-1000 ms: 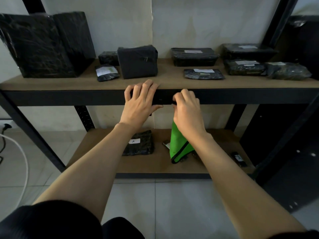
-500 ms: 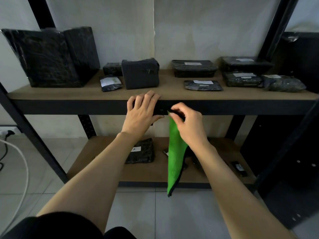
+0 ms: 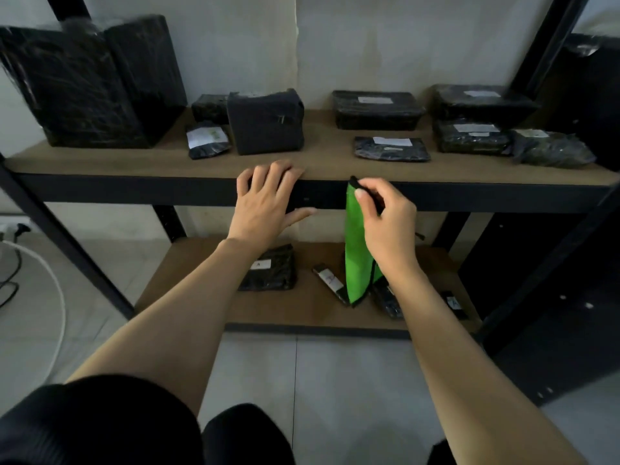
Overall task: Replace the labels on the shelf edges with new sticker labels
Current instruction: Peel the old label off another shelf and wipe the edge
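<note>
Pinched between thumb and fingers of the right hand [image 3: 385, 223], the green cloth [image 3: 357, 250] hangs straight down, its top corner level with the shelf edge [image 3: 134, 191]; 0.5 s earlier that corner sat nearer the left hand [image 3: 265, 206], which stays flat and spread on the edge, holding nothing.
</note>
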Action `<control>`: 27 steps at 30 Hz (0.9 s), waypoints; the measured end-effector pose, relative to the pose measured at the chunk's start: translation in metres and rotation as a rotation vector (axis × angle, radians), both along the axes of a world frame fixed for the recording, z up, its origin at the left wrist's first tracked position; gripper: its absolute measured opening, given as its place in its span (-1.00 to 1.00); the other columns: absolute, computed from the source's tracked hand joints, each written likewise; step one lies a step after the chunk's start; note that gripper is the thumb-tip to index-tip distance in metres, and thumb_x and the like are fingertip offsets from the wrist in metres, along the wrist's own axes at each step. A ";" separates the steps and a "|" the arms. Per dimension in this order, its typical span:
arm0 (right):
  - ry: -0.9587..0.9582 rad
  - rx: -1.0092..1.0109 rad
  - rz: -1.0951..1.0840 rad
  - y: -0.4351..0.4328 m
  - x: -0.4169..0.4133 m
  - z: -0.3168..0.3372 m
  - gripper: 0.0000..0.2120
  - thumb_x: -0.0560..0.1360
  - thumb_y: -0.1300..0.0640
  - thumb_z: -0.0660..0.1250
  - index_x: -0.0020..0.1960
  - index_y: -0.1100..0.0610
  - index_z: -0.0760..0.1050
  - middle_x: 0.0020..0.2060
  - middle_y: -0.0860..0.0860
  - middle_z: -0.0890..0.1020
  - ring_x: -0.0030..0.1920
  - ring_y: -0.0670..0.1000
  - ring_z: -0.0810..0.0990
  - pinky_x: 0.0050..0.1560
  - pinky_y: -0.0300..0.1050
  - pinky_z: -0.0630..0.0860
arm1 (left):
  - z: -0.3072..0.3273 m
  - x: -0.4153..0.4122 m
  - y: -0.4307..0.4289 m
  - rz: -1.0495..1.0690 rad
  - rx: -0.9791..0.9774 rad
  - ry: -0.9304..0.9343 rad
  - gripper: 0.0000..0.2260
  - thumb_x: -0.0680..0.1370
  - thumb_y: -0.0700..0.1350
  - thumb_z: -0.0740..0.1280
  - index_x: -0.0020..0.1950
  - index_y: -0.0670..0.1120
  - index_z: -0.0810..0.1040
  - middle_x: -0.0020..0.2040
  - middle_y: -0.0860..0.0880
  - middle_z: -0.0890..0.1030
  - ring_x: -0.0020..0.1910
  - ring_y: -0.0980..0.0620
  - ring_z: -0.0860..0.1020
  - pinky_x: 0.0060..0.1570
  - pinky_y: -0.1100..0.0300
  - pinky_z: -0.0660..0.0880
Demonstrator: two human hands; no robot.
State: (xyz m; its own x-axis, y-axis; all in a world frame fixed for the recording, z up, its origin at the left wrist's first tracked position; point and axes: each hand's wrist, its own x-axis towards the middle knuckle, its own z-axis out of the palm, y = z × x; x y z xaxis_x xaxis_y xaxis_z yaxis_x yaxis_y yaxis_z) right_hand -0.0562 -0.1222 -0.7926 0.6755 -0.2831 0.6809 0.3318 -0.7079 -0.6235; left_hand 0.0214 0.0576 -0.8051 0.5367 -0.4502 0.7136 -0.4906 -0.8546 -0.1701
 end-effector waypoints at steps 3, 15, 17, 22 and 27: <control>0.197 0.089 0.073 0.000 -0.003 0.036 -0.84 0.55 0.22 0.26 0.09 0.19 0.55 -0.08 -0.05 0.59 -0.05 -0.13 0.52 -0.02 -0.35 0.38 | 0.042 -0.017 -0.001 0.022 0.027 0.308 -0.58 0.60 0.15 0.04 0.21 -0.11 0.49 0.15 -0.11 0.50 0.11 -0.15 0.43 0.09 -0.06 0.31; 0.411 0.427 0.305 -0.041 -0.051 0.303 -0.84 0.52 0.28 0.29 -0.10 0.03 0.52 -0.22 -0.06 0.61 -0.27 -0.29 0.54 -0.20 -0.38 0.43 | 0.325 -0.080 -0.074 -0.356 -1.103 1.636 -0.70 0.60 -0.16 0.04 -0.03 -0.21 0.55 -0.21 -0.08 0.63 -0.22 0.04 0.57 -0.01 0.23 0.47; 0.383 0.443 0.278 -0.059 -0.067 0.353 -0.84 0.52 0.25 0.31 -0.11 0.00 0.53 -0.23 -0.09 0.62 -0.26 -0.28 0.56 -0.21 -0.40 0.45 | 0.380 -0.089 -0.081 -0.384 -0.963 1.573 -0.71 0.61 -0.16 0.06 -0.07 -0.17 0.56 -0.25 -0.03 0.65 -0.24 0.08 0.58 -0.05 0.27 0.48; 0.298 0.396 0.238 -0.111 -0.105 0.450 -0.90 0.52 0.21 0.31 -0.08 0.02 0.53 -0.23 -0.10 0.60 -0.22 -0.28 0.55 -0.15 -0.42 0.45 | 0.482 -0.108 -0.113 -0.485 -0.488 1.552 -0.80 0.55 -0.16 0.31 0.09 -0.23 0.59 0.11 -0.13 0.63 0.12 -0.03 0.58 0.22 0.12 0.45; 0.248 0.397 0.171 -0.198 -0.131 0.500 -0.90 0.52 0.19 0.30 -0.08 0.01 0.53 -0.23 -0.12 0.59 -0.19 -0.20 0.54 -0.12 -0.33 0.42 | 0.518 -0.131 -0.198 -0.578 -0.342 1.726 -0.61 0.49 -0.18 0.40 0.30 -0.04 0.46 0.14 0.06 0.62 0.08 0.13 0.60 -0.04 0.32 0.55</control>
